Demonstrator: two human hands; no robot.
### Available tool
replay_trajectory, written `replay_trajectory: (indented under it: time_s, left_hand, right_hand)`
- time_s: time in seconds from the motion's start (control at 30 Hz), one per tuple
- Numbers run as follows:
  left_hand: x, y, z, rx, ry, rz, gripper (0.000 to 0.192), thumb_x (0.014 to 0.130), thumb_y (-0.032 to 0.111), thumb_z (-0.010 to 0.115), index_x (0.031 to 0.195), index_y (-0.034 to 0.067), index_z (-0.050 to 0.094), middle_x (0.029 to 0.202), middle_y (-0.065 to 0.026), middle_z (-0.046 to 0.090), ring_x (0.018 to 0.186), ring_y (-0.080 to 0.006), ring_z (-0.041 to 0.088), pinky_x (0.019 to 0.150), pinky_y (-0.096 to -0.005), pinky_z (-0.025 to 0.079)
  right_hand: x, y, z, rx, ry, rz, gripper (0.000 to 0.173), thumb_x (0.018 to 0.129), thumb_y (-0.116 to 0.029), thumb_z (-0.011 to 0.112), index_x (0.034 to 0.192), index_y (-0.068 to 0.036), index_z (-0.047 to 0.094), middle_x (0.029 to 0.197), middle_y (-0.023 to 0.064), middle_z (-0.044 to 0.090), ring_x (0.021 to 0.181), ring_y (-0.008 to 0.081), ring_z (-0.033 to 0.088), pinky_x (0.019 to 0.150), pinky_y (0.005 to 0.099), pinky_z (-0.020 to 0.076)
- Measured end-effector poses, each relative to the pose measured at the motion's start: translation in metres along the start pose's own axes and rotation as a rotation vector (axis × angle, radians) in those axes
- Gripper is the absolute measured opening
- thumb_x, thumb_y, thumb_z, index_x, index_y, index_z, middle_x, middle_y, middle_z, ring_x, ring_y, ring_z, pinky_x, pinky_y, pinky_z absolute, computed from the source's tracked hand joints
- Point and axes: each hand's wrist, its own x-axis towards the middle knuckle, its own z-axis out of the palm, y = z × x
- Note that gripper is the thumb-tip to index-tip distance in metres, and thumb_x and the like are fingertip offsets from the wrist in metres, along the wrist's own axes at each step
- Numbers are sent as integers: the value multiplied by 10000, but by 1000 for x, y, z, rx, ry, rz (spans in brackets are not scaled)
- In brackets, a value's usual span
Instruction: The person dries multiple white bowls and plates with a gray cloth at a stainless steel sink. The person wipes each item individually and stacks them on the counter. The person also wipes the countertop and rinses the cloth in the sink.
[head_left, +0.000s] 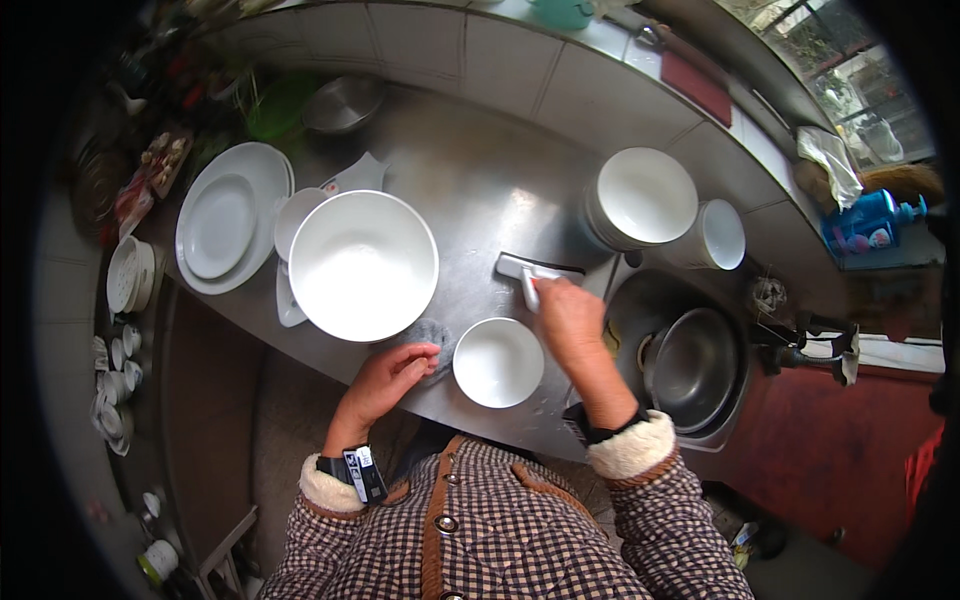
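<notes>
My right hand (568, 311) grips the white handle of a small squeegee (516, 266), whose dark blade edge faces away from me on the steel counter. My left hand (386, 381) is at the counter's front edge, fingers loosely curled with nothing seen in them. Its fingertips overlap a grey scouring pad (430, 332); whether they touch it I cannot tell. Between my hands stands a small white bowl (499, 363). A large white bowl (364, 266) is just beyond my left hand, partly hiding other white dishes.
White plates (220, 225) lie left on the steel counter (465, 187). Stacked white bowls (646, 196) and cups (721, 234) stand near the wall at right. The sink holds a metal basin (694, 371). A blue pump bottle (862, 225) is far right.
</notes>
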Motion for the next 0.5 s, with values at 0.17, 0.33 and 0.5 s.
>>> replay_trajectory:
  time_s: [0.17, 0.33, 0.5]
  left_hand:
    - [-7, -2, -7, -14, 59, -29, 307, 970, 182, 540, 1213, 0, 590, 1067, -67, 659, 964, -131, 621, 876, -270, 491]
    - [-18, -5, -10, -34, 138, -73, 318, 962, 219, 571, 1190, -1, 598, 1050, -76, 659, 952, -137, 622, 861, -275, 497]
    - [-23, -9, -13, -133, 327, -46, 312, 944, 249, 604, 1128, -2, 613, 996, -79, 652, 930, -153, 625, 846, -298, 512]
  right_hand:
    - [52, -5, -19, 166, 288, -328, 193, 826, -148, 561, 935, -180, 717, 791, 86, 641, 758, 299, 645, 652, 422, 513]
    - [117, -51, 20, -13, 289, -642, 129, 810, -128, 560, 774, -144, 683, 779, 61, 642, 765, 263, 641, 631, 383, 512]
    - [112, -49, 21, -149, 218, -782, 102, 732, -129, 612, 648, -135, 670, 697, 29, 652, 779, 212, 661, 576, 335, 523]
